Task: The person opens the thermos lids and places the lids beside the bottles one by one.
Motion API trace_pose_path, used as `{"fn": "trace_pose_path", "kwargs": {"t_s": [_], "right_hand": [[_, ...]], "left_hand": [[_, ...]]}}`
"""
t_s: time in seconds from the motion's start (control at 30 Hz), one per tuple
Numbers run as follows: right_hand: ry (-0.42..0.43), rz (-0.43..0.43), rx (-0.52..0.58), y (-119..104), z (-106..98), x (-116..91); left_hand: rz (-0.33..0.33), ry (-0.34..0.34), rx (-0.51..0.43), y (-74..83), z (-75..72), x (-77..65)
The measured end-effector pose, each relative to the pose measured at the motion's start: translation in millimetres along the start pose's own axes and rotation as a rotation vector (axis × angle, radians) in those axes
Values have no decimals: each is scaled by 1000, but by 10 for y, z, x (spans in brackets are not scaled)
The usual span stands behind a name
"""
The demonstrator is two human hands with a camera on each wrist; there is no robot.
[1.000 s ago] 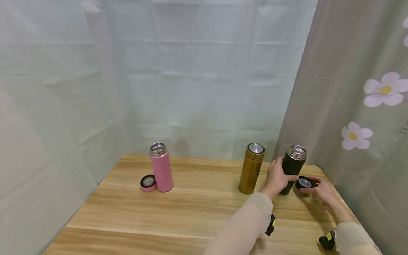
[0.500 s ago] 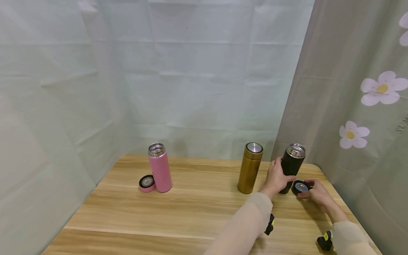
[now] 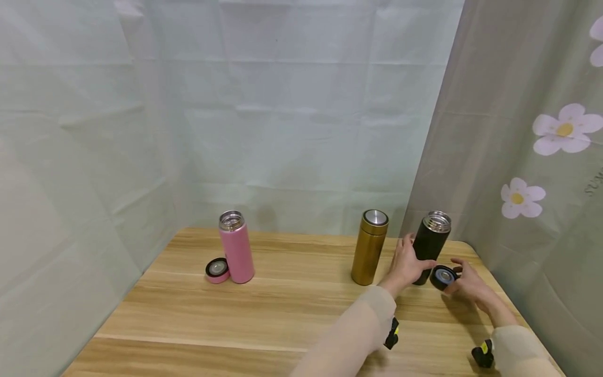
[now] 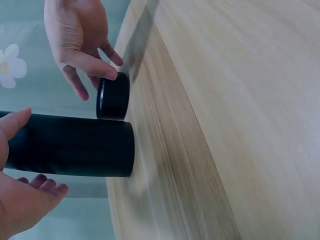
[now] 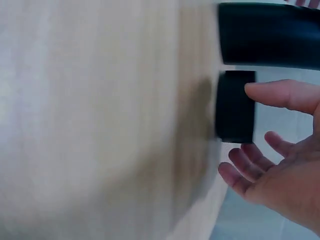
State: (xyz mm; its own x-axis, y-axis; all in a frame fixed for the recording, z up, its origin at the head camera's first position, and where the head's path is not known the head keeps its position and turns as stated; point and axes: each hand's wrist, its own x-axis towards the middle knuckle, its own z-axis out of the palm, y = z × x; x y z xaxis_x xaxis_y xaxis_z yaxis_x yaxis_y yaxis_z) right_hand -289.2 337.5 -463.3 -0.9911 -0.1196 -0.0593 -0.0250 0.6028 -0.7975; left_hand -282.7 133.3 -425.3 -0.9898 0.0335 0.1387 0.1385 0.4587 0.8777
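A black thermos flask (image 3: 431, 242) stands upright without its lid, its steel mouth showing. Around it my left hand (image 3: 404, 264) is spread, and in the left wrist view a gap shows between the fingers and the flask. The flask's black lid (image 3: 443, 277) lies on the table close by its base, inner side up. My right hand (image 3: 471, 285) is beside this lid; in the right wrist view the thumb overlaps the lid's edge while the other fingers (image 5: 240, 172) are spread away from it.
Left of the black flask stands a gold flask (image 3: 369, 254) with its lid on. Farther left are an uncapped pink flask (image 3: 238, 254) and its pink lid (image 3: 218, 277). Curtains (image 3: 301, 120) hang behind and beside the wooden table (image 3: 212, 319).
The black lid has moved a little left, up to the black flask. My left hand has loosened its grip on the flask, and my right fingers have spread from the lid.
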Motion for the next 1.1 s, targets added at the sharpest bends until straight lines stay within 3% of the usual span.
{"fn": "trace_pose_path", "kwargs": {"t_s": [0.3, 0.5, 0.8, 0.97, 1.1], "right_hand": [[173, -42, 52, -338, -235, -110], [278, -89, 52, -547, -252, -184], [535, -164, 87, -906, -172, -293], [641, -231, 77, -1142, -147, -382], [679, -323, 48, -1336, -104, -472]], "left_hand": [[53, -48, -77, 68, -217, -30], [70, -97, -79, 149, -364, -128], [217, -151, -27, 193, -522, -343], [281, -181, -24, 203, -676, -421], [324, -194, -56, 217, -841, -474]]}}
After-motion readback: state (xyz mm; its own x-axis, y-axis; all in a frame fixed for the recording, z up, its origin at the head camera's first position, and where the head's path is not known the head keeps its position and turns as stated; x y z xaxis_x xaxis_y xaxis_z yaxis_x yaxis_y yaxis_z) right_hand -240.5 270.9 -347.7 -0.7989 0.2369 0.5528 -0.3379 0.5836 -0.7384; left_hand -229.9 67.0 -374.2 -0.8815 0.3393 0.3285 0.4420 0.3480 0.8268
